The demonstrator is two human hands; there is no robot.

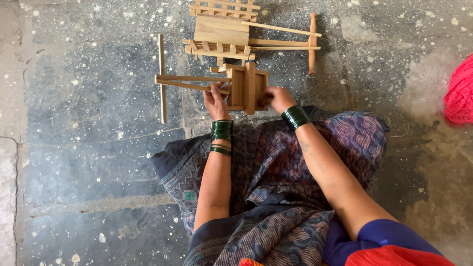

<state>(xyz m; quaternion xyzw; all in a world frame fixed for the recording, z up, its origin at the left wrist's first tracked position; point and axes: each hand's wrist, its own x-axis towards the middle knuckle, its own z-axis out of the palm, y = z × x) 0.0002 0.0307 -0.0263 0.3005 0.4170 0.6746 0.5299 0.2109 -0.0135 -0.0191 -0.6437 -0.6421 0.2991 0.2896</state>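
A small wooden frame piece (245, 87) with long thin rods (189, 83) sticking out to the left stands on the stone floor in front of my knees. My left hand (217, 101) grips its left side where the rods join. My right hand (277, 98) holds its right side. Both wrists wear dark green bangles. A second wooden assembly (221, 30), a slatted block with rods running to a crossbar (312, 42) at its right, lies just beyond.
The grey stone floor (98, 148) is speckled with white flecks. A bright pink cloth or yarn bundle (460, 96) lies at the right edge. My lap is covered by patterned purple-grey fabric (276, 162).
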